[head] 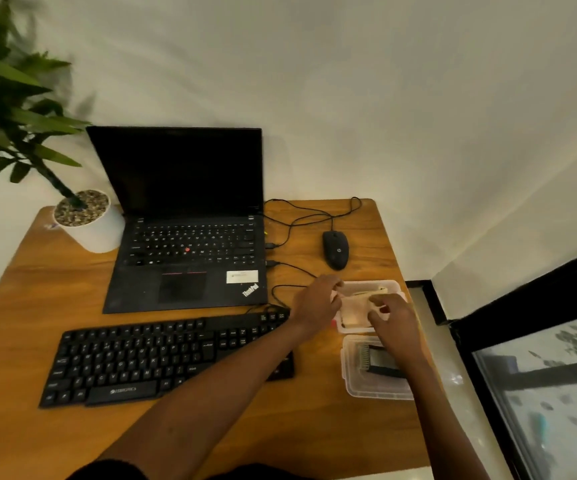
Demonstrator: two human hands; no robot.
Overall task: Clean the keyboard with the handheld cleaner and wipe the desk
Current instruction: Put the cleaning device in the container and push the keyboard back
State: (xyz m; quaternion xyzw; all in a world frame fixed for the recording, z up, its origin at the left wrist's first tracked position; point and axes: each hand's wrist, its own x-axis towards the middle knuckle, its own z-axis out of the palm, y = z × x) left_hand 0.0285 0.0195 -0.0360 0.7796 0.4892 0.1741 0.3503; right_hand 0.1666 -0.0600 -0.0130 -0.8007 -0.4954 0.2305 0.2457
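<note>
Single wide-angle head cam on me: looks forward and down at my desk [55, 289], close in; wall [349, 81] fills the upper frame.

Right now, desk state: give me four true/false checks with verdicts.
1. The laptop screen is dark. True.
2. The mouse lies left of the laptop. False: it lies to its right.
3. The left hand and right hand are both at the farther clear container. True.
4. The nearer clear container is empty. False: a black item lies inside.
</note>
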